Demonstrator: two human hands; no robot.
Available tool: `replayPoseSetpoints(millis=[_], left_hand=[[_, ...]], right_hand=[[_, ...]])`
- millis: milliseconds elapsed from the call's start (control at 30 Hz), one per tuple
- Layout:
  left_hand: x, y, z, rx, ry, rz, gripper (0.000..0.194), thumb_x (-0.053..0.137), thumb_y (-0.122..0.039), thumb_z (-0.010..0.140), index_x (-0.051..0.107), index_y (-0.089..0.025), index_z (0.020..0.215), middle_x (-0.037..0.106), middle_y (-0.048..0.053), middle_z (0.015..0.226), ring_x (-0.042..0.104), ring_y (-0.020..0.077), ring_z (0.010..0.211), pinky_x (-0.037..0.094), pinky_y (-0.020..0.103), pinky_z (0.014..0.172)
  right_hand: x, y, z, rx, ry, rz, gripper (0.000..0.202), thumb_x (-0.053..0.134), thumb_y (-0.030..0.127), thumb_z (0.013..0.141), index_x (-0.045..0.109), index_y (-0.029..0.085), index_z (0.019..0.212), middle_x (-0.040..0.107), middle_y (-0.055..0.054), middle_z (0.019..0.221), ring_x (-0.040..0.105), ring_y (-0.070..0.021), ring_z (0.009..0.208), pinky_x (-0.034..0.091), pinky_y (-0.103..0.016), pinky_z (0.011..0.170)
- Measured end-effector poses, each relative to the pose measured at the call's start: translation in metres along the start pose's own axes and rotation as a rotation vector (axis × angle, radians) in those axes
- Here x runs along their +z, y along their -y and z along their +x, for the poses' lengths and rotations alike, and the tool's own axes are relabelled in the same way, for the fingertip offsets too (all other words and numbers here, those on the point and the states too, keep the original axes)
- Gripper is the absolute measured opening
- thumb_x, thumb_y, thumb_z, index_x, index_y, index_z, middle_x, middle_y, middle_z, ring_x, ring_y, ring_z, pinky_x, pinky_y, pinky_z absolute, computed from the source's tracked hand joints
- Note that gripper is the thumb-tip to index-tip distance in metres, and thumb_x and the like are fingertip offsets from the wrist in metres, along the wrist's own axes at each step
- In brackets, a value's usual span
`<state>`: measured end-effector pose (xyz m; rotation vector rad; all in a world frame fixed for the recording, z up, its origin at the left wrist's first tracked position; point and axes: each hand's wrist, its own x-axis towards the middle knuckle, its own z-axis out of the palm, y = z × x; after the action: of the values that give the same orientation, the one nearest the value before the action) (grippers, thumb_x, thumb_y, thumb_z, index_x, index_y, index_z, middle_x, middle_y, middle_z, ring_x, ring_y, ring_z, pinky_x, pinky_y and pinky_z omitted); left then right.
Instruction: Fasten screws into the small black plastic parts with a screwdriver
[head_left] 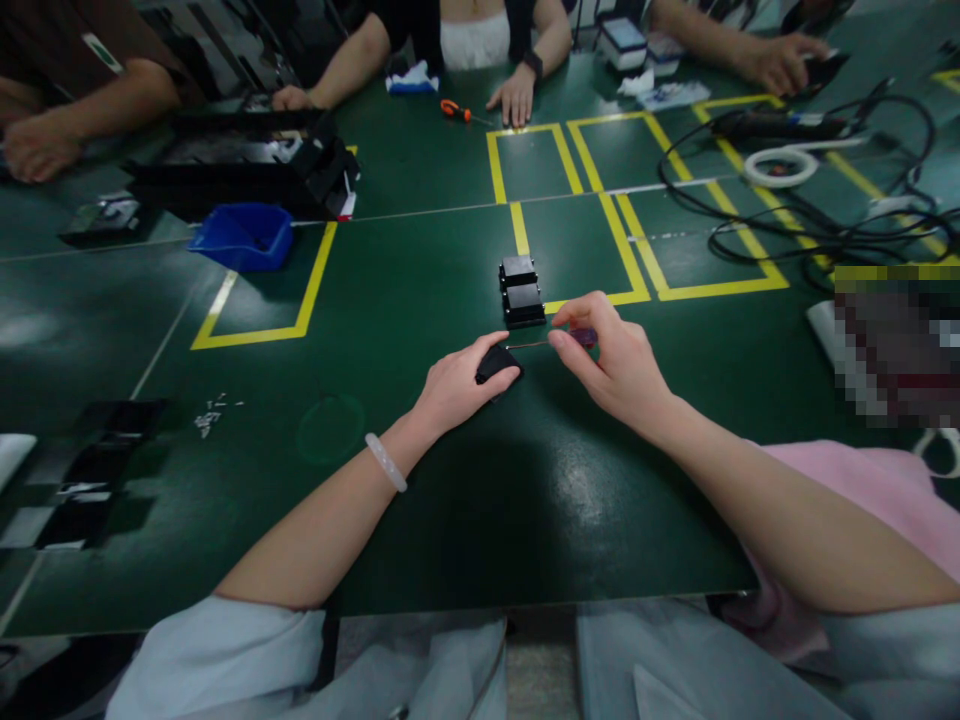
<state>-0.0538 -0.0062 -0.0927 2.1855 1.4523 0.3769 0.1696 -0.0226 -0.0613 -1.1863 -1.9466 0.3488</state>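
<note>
My left hand (459, 385) is closed around a small black block-shaped part (496, 368), pressing it near the table top. In my right hand (619, 365) is a screwdriver (583, 338) with a dark reddish handle, its thin shaft lying level and pointing left. The shaft's tip meets or nearly meets the near side of the black part; which of the two I cannot tell. Just beyond my hands stand black finned-looking blocks (521, 292) with small screws along their sides. Farther left, a scatter of small screws (214, 415) lies on the table.
Several black parts (97, 465) lie at the left. A blue bin (244, 237) stands before a long black tray (232, 165). Coiled black cables (810, 230) spread at the right. An orange screwdriver (455, 111) lies near a co-worker's hand (514, 97). Yellow tape (600, 303) marks the green table.
</note>
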Motion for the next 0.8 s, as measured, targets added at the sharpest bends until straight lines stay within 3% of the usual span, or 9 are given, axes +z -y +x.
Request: replayPoseSetpoints(millis=[267,467,667,800], left_hand=[[0.0003,-0.0003,0.0008,-0.007,0.002,0.004,0.064,0.048,-0.06,0.094,0.048,-0.025,0.148,0.07,0.009,0.123,0.068,0.0293,0.107,0.05,0.04,0.091],[-0.0011,-0.0016,0.0001,-0.002,0.001,-0.003,0.063,0.048,-0.059,0.094,0.049,-0.025,0.147,0.07,0.009,0.123,0.068,0.0294,0.106,0.05,0.04,0.09],[-0.0005,-0.0008,0.0003,-0.007,-0.001,0.004,0.063,0.047,-0.06,0.094,0.048,-0.025,0.147,0.07,0.008,0.122,0.068,0.0288,0.105,0.05,0.04,0.09],[0.0005,0.0003,0.0004,0.001,-0.003,-0.002,0.063,0.047,-0.06,0.094,0.048,-0.026,0.147,0.07,0.008,0.123,0.068,0.0289,0.106,0.05,0.04,0.09]], right_hand=[[0.0011,-0.0008,0.0,-0.018,-0.024,-0.001,0.015,0.054,0.024,0.091,0.054,0.022,0.105,0.061,-0.002,0.086,0.061,-0.0167,0.072,0.047,-0.03,0.068],[0.0001,-0.0009,0.0005,-0.01,-0.008,-0.015,0.011,0.053,0.033,0.095,0.055,0.023,0.099,0.064,-0.002,0.086,0.061,-0.0169,0.073,0.046,-0.031,0.07],[0.0004,-0.0004,-0.0001,-0.01,-0.009,-0.014,0.013,0.053,0.024,0.091,0.055,0.023,0.103,0.064,-0.002,0.088,0.062,-0.0177,0.074,0.047,-0.031,0.07],[-0.0004,0.0005,0.0005,-0.012,-0.005,-0.022,0.01,0.053,0.03,0.093,0.055,0.023,0.1,0.064,-0.002,0.088,0.06,-0.0172,0.073,0.046,-0.031,0.07]])
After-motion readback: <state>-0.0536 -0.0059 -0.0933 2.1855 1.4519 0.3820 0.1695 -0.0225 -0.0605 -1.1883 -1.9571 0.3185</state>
